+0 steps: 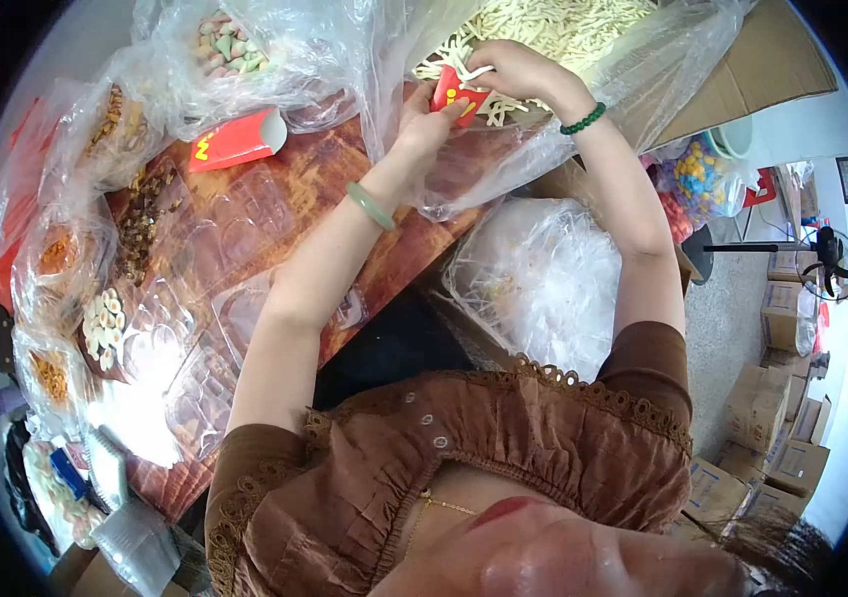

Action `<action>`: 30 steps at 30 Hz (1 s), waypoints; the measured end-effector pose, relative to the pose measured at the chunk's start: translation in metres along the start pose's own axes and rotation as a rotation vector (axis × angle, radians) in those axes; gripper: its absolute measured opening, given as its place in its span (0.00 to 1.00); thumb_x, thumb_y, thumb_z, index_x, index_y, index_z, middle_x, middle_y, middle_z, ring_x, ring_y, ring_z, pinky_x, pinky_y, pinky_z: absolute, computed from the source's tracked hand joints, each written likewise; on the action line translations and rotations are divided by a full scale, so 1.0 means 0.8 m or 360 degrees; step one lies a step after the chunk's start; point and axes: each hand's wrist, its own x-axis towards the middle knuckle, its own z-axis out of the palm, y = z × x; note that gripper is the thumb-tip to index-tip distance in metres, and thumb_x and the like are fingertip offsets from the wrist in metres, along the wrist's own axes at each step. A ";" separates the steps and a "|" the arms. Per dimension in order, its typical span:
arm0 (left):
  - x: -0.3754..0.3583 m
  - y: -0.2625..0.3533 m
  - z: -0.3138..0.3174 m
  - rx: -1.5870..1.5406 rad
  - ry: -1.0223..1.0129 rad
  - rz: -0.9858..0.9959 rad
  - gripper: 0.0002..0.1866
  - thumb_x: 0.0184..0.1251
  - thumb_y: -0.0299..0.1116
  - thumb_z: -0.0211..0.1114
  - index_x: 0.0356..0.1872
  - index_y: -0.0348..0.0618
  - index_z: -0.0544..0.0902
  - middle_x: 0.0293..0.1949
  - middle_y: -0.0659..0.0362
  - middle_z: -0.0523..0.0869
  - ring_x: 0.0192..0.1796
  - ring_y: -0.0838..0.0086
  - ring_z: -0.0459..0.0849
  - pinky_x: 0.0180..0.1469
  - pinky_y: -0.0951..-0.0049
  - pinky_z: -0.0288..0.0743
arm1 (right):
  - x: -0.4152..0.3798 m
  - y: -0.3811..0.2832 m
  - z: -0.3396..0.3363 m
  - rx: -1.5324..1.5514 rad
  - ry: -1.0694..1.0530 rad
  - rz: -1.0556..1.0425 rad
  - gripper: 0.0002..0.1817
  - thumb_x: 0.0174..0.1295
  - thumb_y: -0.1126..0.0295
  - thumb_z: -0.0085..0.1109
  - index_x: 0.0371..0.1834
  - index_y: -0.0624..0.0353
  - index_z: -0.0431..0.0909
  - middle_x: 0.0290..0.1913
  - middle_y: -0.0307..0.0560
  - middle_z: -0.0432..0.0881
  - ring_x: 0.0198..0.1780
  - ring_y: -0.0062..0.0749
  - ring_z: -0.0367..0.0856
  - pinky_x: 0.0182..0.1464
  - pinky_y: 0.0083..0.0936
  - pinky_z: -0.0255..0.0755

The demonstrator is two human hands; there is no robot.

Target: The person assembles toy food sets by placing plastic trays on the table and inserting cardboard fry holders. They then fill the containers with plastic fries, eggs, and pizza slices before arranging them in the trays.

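Observation:
My left hand (426, 124), below a green bangle, grips a small red french fry box (456, 98) with yellow marking. Pale fry-shaped sticks (449, 58) poke out at the top of that box. My right hand (519, 72), with a green bead bracelet above it, is at the box's opening, its fingers curled around some of the sticks. Its fingertips are partly hidden. Just behind lies a large heap of the same pale sticks (563, 25) in a clear plastic bag (668, 70). Another red fry box (237, 140) lies on its side on the table (334, 164), left of my left hand.
Clear plastic trays (245, 214) lie on the table. Bags of small pastel pieces (230, 48) and orange bits (58, 249) line its far and left sides. A plastic-lined carton (543, 289) stands by my right elbow. Cardboard boxes (757, 408) and a fan (829, 264) are at right.

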 end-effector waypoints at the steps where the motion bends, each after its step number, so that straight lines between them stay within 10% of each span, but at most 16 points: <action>1: 0.001 -0.002 0.000 -0.0001 -0.0002 -0.0001 0.23 0.62 0.28 0.63 0.57 0.34 0.69 0.46 0.52 0.80 0.43 0.70 0.81 0.39 0.73 0.79 | 0.000 -0.001 0.002 0.0000 0.0000 0.0002 0.14 0.51 0.72 0.61 0.40 0.66 0.77 0.41 0.54 0.81 0.44 0.39 0.80 0.46 0.30 0.72; 3: 0.005 -0.006 0.000 -0.0135 -0.0079 0.0099 0.22 0.62 0.28 0.64 0.57 0.36 0.69 0.47 0.54 0.80 0.47 0.70 0.80 0.45 0.71 0.78 | 0.001 -0.005 0.010 0.0256 0.0406 0.0025 0.12 0.50 0.73 0.60 0.39 0.65 0.78 0.41 0.55 0.82 0.43 0.39 0.81 0.45 0.28 0.74; 10: 0.005 -0.002 -0.011 -0.0190 -0.0066 0.0115 0.23 0.62 0.27 0.63 0.57 0.34 0.68 0.48 0.53 0.79 0.47 0.70 0.80 0.45 0.72 0.80 | 0.000 -0.004 -0.001 0.0693 -0.0050 -0.0082 0.15 0.54 0.68 0.63 0.43 0.65 0.79 0.34 0.45 0.84 0.38 0.27 0.81 0.43 0.24 0.75; 18: -0.003 0.000 -0.016 -0.0310 -0.0140 0.0093 0.20 0.62 0.26 0.63 0.54 0.36 0.71 0.46 0.54 0.80 0.45 0.71 0.82 0.44 0.73 0.80 | -0.006 -0.008 0.015 0.0663 0.0509 -0.0111 0.10 0.57 0.67 0.60 0.36 0.62 0.80 0.32 0.46 0.83 0.35 0.31 0.81 0.40 0.26 0.74; 20: -0.004 0.006 -0.015 -0.0294 -0.0151 0.0103 0.20 0.62 0.26 0.63 0.54 0.37 0.71 0.46 0.54 0.80 0.45 0.71 0.82 0.44 0.73 0.80 | -0.009 -0.016 0.012 -0.0125 0.0686 -0.0459 0.09 0.56 0.69 0.58 0.36 0.62 0.80 0.32 0.46 0.82 0.33 0.37 0.81 0.39 0.28 0.74; 30: -0.011 0.007 -0.014 -0.0562 -0.0222 0.0057 0.19 0.62 0.23 0.63 0.53 0.38 0.71 0.47 0.54 0.80 0.46 0.70 0.82 0.48 0.70 0.79 | 0.001 -0.033 0.004 0.0596 0.0161 -0.0124 0.09 0.58 0.76 0.53 0.41 0.64 0.76 0.35 0.47 0.82 0.37 0.28 0.81 0.40 0.24 0.75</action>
